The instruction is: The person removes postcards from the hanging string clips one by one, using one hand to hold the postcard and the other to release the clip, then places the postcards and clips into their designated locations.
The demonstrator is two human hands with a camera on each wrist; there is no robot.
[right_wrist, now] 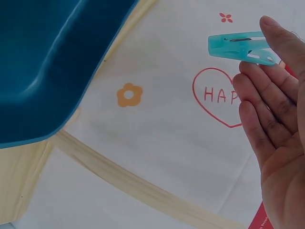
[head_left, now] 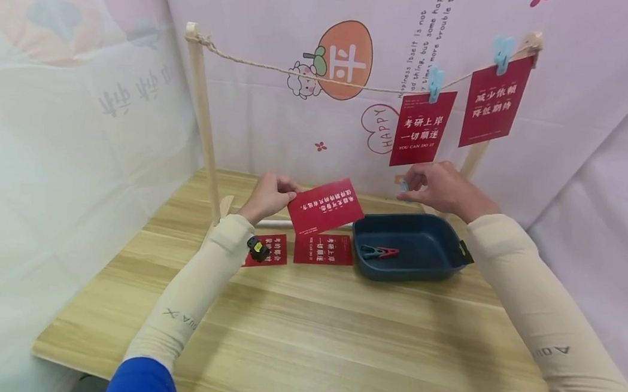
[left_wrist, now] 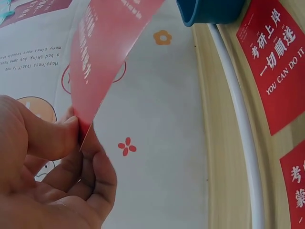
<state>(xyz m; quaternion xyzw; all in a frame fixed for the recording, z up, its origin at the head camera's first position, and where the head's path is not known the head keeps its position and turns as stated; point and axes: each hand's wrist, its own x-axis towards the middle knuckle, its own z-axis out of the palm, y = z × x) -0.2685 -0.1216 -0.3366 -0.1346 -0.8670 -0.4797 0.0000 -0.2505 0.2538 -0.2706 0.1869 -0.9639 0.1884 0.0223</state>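
My left hand (head_left: 269, 197) pinches a red card (head_left: 326, 206) with white lettering by its left end, above the table. In the left wrist view the thumb and fingers (left_wrist: 97, 171) grip the card's corner. My right hand (head_left: 444, 187) holds a light blue clothespin (head_left: 404, 188) between thumb and fingertips, over the back of the blue basin. The right wrist view shows this clothespin (right_wrist: 240, 46) lengthwise, its jaws pointing away from the palm. A twine line (head_left: 300, 74) above carries two red cards (head_left: 423, 129), (head_left: 496, 101), each under a light blue clothespin.
On the wooden table (head_left: 338, 329) stands a dark blue basin (head_left: 412, 274) with a few clothespins (head_left: 379, 252) inside. Two red cards (head_left: 324, 250) lie left of it, near a white rod (head_left: 277, 223). Wooden posts (head_left: 204, 117) hold the twine; a printed cloth hangs behind.
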